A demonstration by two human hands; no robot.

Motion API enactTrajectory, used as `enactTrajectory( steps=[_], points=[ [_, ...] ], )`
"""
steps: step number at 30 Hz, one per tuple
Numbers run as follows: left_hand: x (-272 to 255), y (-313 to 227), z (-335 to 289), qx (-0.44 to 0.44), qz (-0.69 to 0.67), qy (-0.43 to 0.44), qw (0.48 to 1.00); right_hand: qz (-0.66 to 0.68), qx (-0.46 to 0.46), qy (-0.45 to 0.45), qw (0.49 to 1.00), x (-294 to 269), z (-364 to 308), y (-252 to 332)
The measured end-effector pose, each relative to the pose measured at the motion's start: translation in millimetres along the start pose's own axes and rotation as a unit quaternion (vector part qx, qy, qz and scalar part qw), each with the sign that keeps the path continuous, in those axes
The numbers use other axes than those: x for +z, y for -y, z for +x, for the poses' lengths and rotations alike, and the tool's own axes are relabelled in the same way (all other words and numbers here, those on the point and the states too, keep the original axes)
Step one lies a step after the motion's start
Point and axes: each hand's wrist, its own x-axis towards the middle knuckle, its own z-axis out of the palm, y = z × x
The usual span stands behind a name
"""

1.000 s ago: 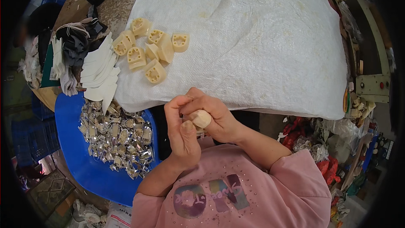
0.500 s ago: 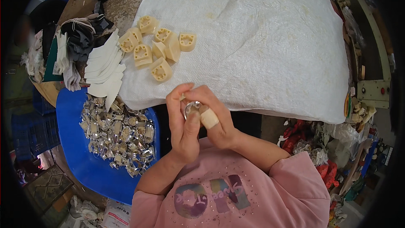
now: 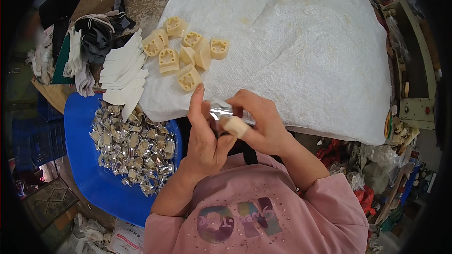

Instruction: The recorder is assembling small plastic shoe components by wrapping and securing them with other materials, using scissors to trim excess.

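Observation:
Both hands meet in front of my chest, at the near edge of the white sheet. Between them is a shiny silver piece (image 3: 220, 109), curved and foil-like; its exact kind is partly hidden by fingers. My left hand (image 3: 207, 136) pinches its left side with the thumb low and the index finger stretched upward. My right hand (image 3: 263, 122) grips the other side with curled fingers; a cream wrap (image 3: 236, 127) covers its thumb. Beyond my left hand, several cream shoe-heel-shaped plastic blocks (image 3: 189, 79) with holed ends lie loosely grouped on the sheet.
A blue tub (image 3: 84, 169) at the left holds many silver and cream pieces (image 3: 134, 146). White cut sheets (image 3: 125, 68) lie fanned beside the blocks. The white woven sheet (image 3: 301, 56) covers the table. Plastic bags and scraps (image 3: 376, 160) crowd the right side.
My hands have shifted slightly right and opened apart, showing more of the silver piece. The left index finger has straightened upward. The blocks appear a little farther right as the view moved.

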Motion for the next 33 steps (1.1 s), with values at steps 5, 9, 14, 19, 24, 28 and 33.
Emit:
enactTrajectory(
  steps=[5,9,14,19,24,28,33],
  points=[
    [-8.9,-16.3,8.0,-0.054,0.014,-0.002,0.998,0.084,-0.096,-0.086,0.988,4.4,-5.6,-13.1],
    [-13.6,-28.2,14.8,-0.069,0.052,-0.001,0.996,0.366,0.042,-0.013,0.93,-0.6,2.1,-21.0],
    [-13.1,-29.6,15.1,0.001,0.127,-0.009,0.992,0.417,0.048,0.097,0.903,-14.9,7.9,-27.8],
    [-9.1,-37.1,13.1,-0.001,0.139,-0.002,0.99,0.115,-0.085,0.023,0.989,-19.1,7.5,-7.5],
    [2.9,-32.1,17.3,-0.007,0.176,-0.041,0.983,0.013,-0.076,-0.063,0.995,-5.5,4.4,-7.2],
    [3.9,-29.8,16.2,0.005,0.212,-0.062,0.975,0.281,0.009,-0.012,0.96,-6.8,-0.9,-17.6],
    [17.5,-26.8,14.0,0.03,0.19,-0.132,0.972,0.241,-0.036,-0.048,0.969,1.3,-3.3,-6.3]
  ],
)
